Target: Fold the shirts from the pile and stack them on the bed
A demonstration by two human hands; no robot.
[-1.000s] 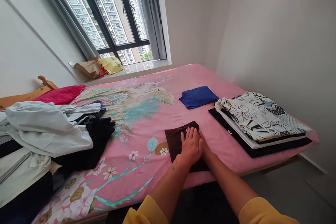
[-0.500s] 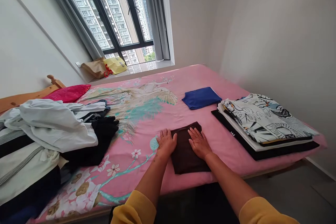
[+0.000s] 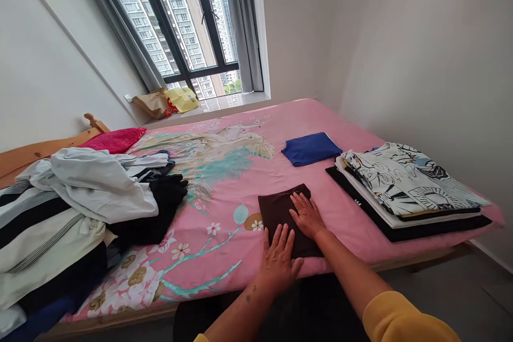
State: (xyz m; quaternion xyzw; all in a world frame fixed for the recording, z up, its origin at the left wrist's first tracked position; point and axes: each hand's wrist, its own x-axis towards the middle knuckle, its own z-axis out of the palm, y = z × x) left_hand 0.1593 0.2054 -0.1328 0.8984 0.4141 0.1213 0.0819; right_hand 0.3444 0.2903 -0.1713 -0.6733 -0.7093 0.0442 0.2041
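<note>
Grip released both sides: left hand [image 3: 279, 262] flat, fingers spread over the near left part of the folded brown cloth [image 3: 276, 211]; right hand [image 3: 308, 216] flat on its right side. Cloth lies near the bed's front edge, on the pink sheet [image 3: 228, 200]. Hands hide much of the cloth, so garment type can't be told. Left sleeve almost wholly cut off at bottom; right sleeve [image 3: 404, 320] partly cut off too. Clothes heap [image 3: 100, 187] runs off the left edge, lower layers buried (white, cream, black pieces, hard to separate). Brown paper bag [image 3: 151, 104] and yellow bag [image 3: 182, 99] side by side on windowsill [image 3: 218, 104], contents hidden. Folded blue cloth [image 3: 310, 148] beyond brown one, just beside the folded stack [image 3: 417, 184] at right; patterned white garment on top, black one at bottom. Red cushion [image 3: 116, 140] partly behind heap.
</note>
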